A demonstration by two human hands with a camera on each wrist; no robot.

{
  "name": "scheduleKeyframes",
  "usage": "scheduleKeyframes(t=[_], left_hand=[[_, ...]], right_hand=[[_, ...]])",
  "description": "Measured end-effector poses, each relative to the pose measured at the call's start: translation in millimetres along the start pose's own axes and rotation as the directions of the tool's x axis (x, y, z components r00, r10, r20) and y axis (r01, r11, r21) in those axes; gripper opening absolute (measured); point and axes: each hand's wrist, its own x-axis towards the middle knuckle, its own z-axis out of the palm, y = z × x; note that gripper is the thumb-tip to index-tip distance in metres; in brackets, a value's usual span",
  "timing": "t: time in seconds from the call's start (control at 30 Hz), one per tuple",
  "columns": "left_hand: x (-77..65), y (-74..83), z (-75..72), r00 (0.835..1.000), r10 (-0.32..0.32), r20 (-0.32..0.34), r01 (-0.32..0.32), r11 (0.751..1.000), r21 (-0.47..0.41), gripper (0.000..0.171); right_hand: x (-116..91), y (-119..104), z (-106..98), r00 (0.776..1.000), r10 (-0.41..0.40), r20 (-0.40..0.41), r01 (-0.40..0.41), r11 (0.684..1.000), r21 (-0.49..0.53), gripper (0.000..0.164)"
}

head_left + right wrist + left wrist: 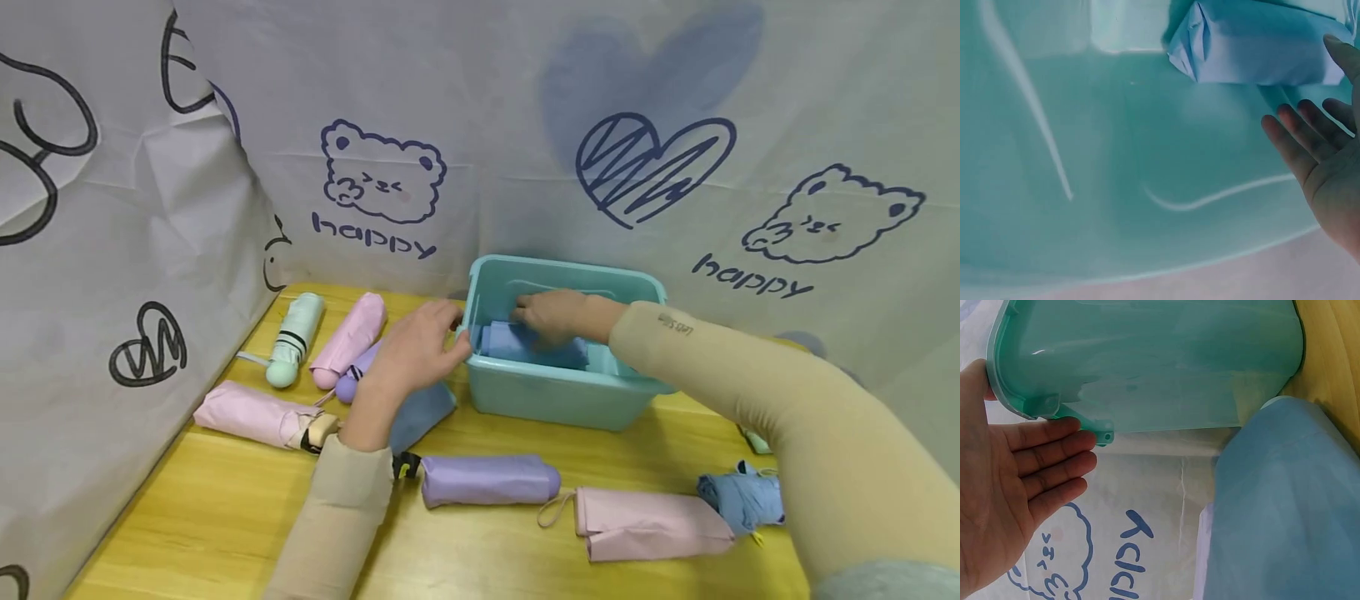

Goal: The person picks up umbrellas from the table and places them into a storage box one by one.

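My left hand (412, 354) is at the left end of a teal plastic bin (555, 398). Its fingers are extended, and in the left wrist view the fingertips lie right at the rim's side lug (1105, 436). My right hand (558, 315) reaches down inside the bin. A folded blue umbrella (1260, 47) lies on the bin floor beside it. In the right wrist view the fingers are spread and relaxed, with nothing gripped. Below my left wrist, another blue umbrella (423, 417) lies on the table, partly hidden by the arm.
Left of the bin lie a mint umbrella (298, 333), a pink one (352, 337) and a pale pink one (251, 412). In front are a purple umbrella (487, 481), a dusty pink one (652, 525) and a crumpled blue one (742, 500). A printed cloth (510, 125) hangs behind.
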Motion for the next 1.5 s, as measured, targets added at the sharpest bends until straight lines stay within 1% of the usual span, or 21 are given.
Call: scheduleKeyframes(t=[0.13, 0.3, 0.43, 0.57, 0.63, 0.73, 0.83, 0.9, 0.97, 1.03, 1.17, 1.23, 1.33, 1.5], left_hand=[[2.5, 1.3, -1.7, 1.0, -0.001, 0.003, 0.001, 1.0, -0.004, 0.033], [3.2, 2.7, -2.8, 1.0, -0.007, 0.016, 0.007, 1.0, -0.016, 0.037], [2.5, 3.2, -1.7, 1.0, -0.02, 0.023, 0.02, 1.0, -0.018, 0.039], [2.4, 2.1, 0.2, 1.0, -0.019, 0.015, 0.019, 1.0, -0.02, 0.038], [2.4, 0.9, 1.0, 1.0, -0.016, 0.008, 0.016, 1.0, -0.022, 0.037], [2.1, -0.1, 2.2, 1.0, -0.012, 0.0, 0.012, 1.0, -0.023, 0.038], [2.1, 0.5, 2.7, 1.0, -0.01, -0.003, 0.01, 1.0, -0.027, 0.039], [2.3, 1.1, 2.7, 1.0, -0.013, -0.001, 0.013, 1.0, -0.029, 0.039], [2.5, 1.4, 2.6, 1.0, -0.017, -0.001, 0.017, 0.999, -0.031, 0.039], [2.5, 1.6, 2.4, 1.0, -0.021, -0.001, 0.021, 0.999, -0.036, 0.04], [2.0, 2.5, 1.7, 1.0, -0.021, 0.001, 0.021, 0.999, -0.042, 0.039], [1.4, 3.0, 1.4, 1.0, -0.021, 0.002, 0.021, 0.999, -0.045, 0.038], [0.7, 3.4, 1.1, 1.0, -0.025, 0.006, 0.025, 0.999, -0.049, 0.038], [1.4, 4.3, 1.2, 1.0, -0.024, 0.007, 0.024, 0.998, -0.054, 0.041]], right_hand=[[-10.4, 3.1, -13.6, 0.999, 0.039, -0.023, -0.038, 0.999, 0.02, 0.068], [-29.5, 5.4, -28.4, 0.993, 0.055, -0.102, -0.049, 0.997, 0.054, 0.071], [-49.1, 4.4, -32.6, 0.983, 0.077, -0.169, -0.07, 0.996, 0.047, 0.072], [-70.6, 4.8, -29.8, 0.961, 0.123, -0.248, -0.113, 0.992, 0.05, 0.071], [-81.3, 5.4, -26.5, 0.945, 0.141, -0.296, -0.127, 0.99, 0.064, 0.071], [-96.1, 6.2, -19.2, 0.919, 0.193, -0.344, -0.166, 0.98, 0.107, 0.073], [-110.5, 6.8, -8.9, 0.882, 0.265, -0.39, -0.213, 0.962, 0.174, 0.075], [-119.9, 7.4, -1.4, 0.848, 0.323, -0.42, -0.237, 0.94, 0.244, 0.075], [-128.4, 7.4, 5.4, 0.811, 0.384, -0.44, -0.26, 0.912, 0.317, 0.076], [-135.9, 7.6, 11.4, 0.778, 0.445, -0.444, -0.286, 0.879, 0.38, 0.076], [-148.5, 8.7, 23.2, 0.725, 0.529, -0.441, -0.317, 0.825, 0.467, 0.077], [-154.1, 9.9, 29.3, 0.7, 0.559, -0.445, -0.315, 0.801, 0.509, 0.077], [-161.9, 11.5, 37.8, 0.654, 0.603, -0.457, -0.297, 0.76, 0.579, 0.076], [-174.0, 12.4, 52.0, 0.559, 0.678, -0.476, -0.254, 0.687, 0.68, 0.074]])
